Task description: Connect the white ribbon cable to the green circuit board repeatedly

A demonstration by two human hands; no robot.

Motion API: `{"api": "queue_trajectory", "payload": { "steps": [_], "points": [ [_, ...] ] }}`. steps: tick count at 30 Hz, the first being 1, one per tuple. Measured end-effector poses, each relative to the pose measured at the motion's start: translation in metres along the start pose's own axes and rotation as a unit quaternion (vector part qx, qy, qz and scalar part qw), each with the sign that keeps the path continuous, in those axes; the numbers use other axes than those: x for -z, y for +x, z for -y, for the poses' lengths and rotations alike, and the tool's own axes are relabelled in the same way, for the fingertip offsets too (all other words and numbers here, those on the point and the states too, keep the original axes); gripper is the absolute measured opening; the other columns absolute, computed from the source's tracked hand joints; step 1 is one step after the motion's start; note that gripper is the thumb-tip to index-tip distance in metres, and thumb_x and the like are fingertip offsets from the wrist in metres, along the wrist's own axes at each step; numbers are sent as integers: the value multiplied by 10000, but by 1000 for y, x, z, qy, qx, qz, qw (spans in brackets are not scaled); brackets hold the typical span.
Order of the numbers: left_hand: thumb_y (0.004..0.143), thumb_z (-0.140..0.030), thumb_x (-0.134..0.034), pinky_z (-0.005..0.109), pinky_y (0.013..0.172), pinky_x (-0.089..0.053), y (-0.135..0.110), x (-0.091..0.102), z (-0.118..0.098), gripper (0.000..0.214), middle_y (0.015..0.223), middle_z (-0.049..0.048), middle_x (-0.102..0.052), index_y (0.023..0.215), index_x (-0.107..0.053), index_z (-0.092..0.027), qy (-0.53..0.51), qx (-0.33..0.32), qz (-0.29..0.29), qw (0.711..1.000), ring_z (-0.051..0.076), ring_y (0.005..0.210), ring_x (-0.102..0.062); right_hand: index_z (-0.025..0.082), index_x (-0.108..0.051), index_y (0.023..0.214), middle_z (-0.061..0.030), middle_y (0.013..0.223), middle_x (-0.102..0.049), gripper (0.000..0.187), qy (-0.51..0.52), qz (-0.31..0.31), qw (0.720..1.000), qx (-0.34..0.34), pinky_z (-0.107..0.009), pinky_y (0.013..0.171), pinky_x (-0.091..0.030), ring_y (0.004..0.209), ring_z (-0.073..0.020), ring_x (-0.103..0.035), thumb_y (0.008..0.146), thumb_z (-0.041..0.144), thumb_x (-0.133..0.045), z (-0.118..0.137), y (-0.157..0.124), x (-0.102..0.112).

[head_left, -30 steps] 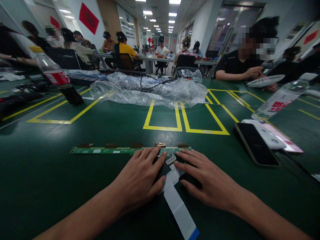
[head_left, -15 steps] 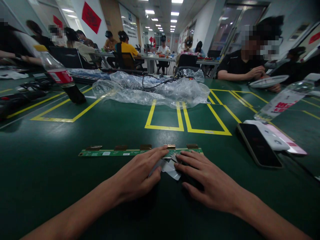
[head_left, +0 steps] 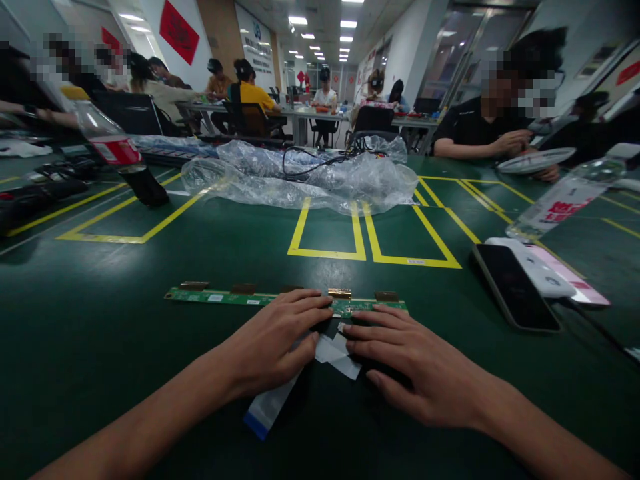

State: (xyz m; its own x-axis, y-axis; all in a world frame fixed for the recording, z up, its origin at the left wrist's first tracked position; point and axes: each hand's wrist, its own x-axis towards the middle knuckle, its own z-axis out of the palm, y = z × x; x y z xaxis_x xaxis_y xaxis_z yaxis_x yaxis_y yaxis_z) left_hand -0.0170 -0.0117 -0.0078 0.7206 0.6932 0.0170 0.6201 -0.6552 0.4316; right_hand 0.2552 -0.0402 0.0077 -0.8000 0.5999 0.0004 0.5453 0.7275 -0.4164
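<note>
- One green circuit board (head_left: 233,299) is lying crosswise toward the near edge of the tabletop (head_left: 150,347) in the head view.
- The left hand (head_left: 270,341) is resting fingertips on the board, grip wide.
- The right hand (head_left: 407,357) is spreading its fingers over board and white ribbon cable (head_left: 341,360), grip also wide.
- The cable is passing beneath the left hand, its blue end (head_left: 256,425) facing the near edge.

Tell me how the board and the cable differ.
The board is green; the cable is white, with blue at one end. The board runs straight, while the cable bends. The board carries brown tabs along its far edge; the cable shows none. Both are partly covered by the left hand.
</note>
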Motion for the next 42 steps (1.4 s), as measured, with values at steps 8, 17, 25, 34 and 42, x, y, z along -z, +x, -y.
{"api": "queue_trajectory", "payload": {
  "steps": [8,17,25,34,42],
  "points": [
    [967,-285,-457,497,1247,-289,-1,-3,-4,536,1597,56,-384,1497,-417,-218,-16,-13,22,1000,231,1501,-312,239,-500,1442,-40,1561,-470,452,4,14,1000,-2,-523,1235,-203,1507,-260,-276,994,295,-502,-3,1,-2],
    [929,-214,-507,539,1213,-339,-5,7,0,489,1576,80,-415,1415,-512,-264,-44,-30,33,998,280,1483,-351,255,-454,1496,-35,1590,-426,479,4,10,1000,-3,-545,1236,-183,1521,-265,-238,1021,311,-468,-3,1,-2],
    [940,-202,-502,528,1211,-348,-6,12,-2,479,1586,90,-393,1412,-542,-270,-4,-55,38,998,280,1484,-347,290,-462,1503,-78,1635,-334,533,-3,-18,999,-39,-570,1205,-249,1508,-303,-270,987,393,-545,-14,-4,-8],
    [922,-230,-553,530,1201,-366,-6,13,-2,440,1549,113,-443,1360,-596,-227,-17,-67,33,997,296,1479,-349,291,-441,1519,-95,1632,-332,574,-29,-14,999,-44,-551,1199,-283,1501,-302,-292,968,368,-580,-17,-4,-11],
    [918,-238,-566,529,1199,-378,-6,11,-1,448,1523,94,-481,1365,-601,-238,-23,-61,17,998,293,1462,-383,273,-413,1535,-101,1633,-331,605,-26,-22,998,-47,-550,1197,-292,1495,-302,-304,962,359,-586,-15,-4,-13]
  ]
}}
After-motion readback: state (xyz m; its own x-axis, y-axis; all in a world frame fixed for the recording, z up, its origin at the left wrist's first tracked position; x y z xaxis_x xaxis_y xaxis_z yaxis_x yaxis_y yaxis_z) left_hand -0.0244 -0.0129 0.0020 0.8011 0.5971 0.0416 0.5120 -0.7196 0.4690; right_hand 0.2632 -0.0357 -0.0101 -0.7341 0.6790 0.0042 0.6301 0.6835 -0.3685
